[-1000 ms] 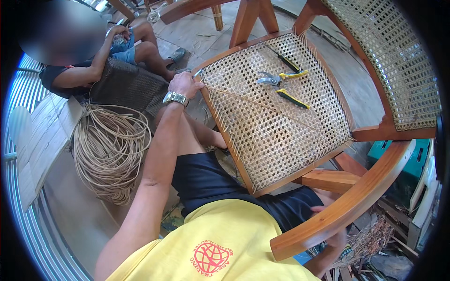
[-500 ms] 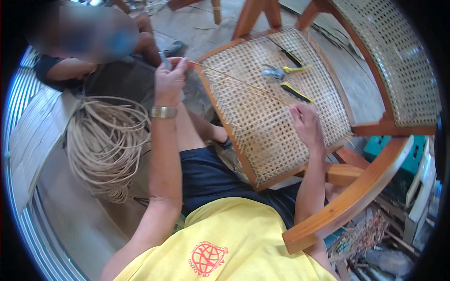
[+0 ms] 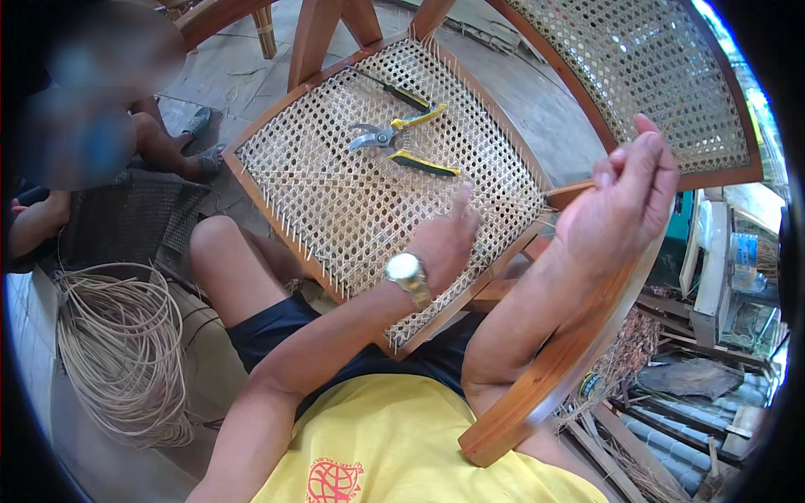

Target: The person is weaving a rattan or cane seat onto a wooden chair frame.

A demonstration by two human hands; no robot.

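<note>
My left hand, wearing a watch, is over the woven cane seat, its index finger extended and blurred; the other fingers are hidden. My right hand is raised by the chair's back rail, fingers curled; what they hold, if anything, is unclear. Pruning shears with yellow-black handles lie open on the seat, below a dark-handled slim tool. Loose cane ends stick up along the seat's edges.
The caned chair back rises at upper right; a curved wooden arm crosses my right side. A person sits at left beside dark mesh. A cane coil lies lower left. Wood scraps and a bottle are at right.
My left hand moved from the seat's left edge rightward across the weave. My right hand rose from the seat toward the upper right. The view shifted, so the chair appears farther left.
</note>
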